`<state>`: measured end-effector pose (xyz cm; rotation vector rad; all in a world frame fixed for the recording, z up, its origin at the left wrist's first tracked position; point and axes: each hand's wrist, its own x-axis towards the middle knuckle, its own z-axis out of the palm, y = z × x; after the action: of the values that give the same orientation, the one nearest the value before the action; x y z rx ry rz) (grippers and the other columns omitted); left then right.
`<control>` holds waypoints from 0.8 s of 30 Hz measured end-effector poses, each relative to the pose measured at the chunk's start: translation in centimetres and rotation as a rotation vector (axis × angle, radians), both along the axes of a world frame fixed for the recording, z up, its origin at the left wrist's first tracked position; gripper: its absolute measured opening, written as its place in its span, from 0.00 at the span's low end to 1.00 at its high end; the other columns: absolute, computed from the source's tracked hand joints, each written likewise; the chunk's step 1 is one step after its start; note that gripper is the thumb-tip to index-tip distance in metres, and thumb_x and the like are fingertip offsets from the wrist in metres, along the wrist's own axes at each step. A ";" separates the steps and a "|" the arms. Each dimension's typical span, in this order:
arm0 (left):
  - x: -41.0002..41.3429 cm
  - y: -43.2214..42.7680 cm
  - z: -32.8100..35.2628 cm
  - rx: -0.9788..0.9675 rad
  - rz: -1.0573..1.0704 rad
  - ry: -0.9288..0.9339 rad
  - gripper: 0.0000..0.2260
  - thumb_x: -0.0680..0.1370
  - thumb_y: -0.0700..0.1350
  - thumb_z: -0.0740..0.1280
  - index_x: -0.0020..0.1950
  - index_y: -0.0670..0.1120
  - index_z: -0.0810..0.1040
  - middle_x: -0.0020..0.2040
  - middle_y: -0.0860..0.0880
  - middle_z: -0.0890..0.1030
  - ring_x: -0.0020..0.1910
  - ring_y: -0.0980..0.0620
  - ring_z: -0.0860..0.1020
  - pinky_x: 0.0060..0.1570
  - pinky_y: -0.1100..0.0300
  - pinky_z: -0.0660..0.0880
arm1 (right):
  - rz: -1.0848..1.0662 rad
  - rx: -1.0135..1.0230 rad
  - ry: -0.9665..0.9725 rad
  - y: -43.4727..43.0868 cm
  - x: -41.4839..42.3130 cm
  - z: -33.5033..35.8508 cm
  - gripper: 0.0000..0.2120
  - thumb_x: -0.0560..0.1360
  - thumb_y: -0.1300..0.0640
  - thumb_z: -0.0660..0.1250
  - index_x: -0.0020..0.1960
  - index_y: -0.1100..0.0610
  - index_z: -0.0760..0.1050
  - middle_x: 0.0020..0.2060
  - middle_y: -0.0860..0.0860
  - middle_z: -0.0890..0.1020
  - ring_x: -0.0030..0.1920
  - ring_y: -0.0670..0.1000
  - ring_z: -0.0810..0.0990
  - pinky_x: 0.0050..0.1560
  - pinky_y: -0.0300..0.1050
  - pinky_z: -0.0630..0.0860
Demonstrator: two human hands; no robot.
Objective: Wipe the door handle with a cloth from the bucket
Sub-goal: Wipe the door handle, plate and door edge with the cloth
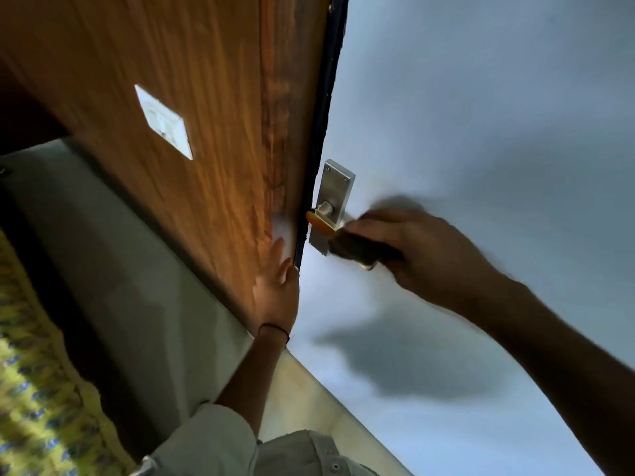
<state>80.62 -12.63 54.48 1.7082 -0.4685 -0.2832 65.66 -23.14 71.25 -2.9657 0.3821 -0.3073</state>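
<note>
A metal door handle (324,219) on a silver backplate (335,190) sits on a pale blue door (481,115). My right hand (405,249) is closed around a dark cloth (357,247) pressed over the lever, so most of the lever is hidden; an orange bit shows at its near end. My left hand (276,293) lies flat with fingers spread against the door's edge and the wooden panel (171,80). The bucket is not in view. The picture is blurred by motion.
A white switch plate (164,122) is set in the wooden panel. Grey floor (120,269) runs at lower left, with a yellow-green patterned fabric (31,389) at the far left. My pale shirt (275,455) fills the bottom.
</note>
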 end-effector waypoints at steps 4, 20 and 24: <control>0.2 -0.7 -2.0 -0.089 -0.131 0.159 0.18 0.79 0.33 0.61 0.67 0.46 0.77 0.64 0.49 0.81 0.63 0.50 0.79 0.62 0.58 0.77 | 0.182 -0.484 0.269 -0.5 1.5 -3.4 0.26 0.65 0.66 0.68 0.61 0.49 0.79 0.68 0.52 0.76 0.63 0.63 0.74 0.58 0.58 0.73; 1.3 -1.6 -2.9 -0.236 -0.385 0.599 0.21 0.81 0.33 0.60 0.72 0.48 0.71 0.67 0.50 0.75 0.71 0.48 0.71 0.68 0.48 0.71 | 0.179 -0.414 0.262 -1.1 8.1 -3.3 0.16 0.69 0.58 0.66 0.56 0.54 0.83 0.60 0.54 0.77 0.55 0.62 0.73 0.56 0.56 0.75; 1.6 -1.2 -2.5 -0.140 -0.507 0.521 0.24 0.81 0.39 0.62 0.77 0.48 0.62 0.70 0.48 0.71 0.70 0.50 0.70 0.65 0.55 0.71 | 0.137 -0.321 0.261 -0.8 1.9 -3.9 0.18 0.67 0.63 0.72 0.56 0.52 0.82 0.62 0.55 0.76 0.56 0.63 0.74 0.56 0.57 0.77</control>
<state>82.21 -13.79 52.00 1.2911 -0.5085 -1.0090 67.52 -23.94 67.33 -3.3372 0.1663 0.0412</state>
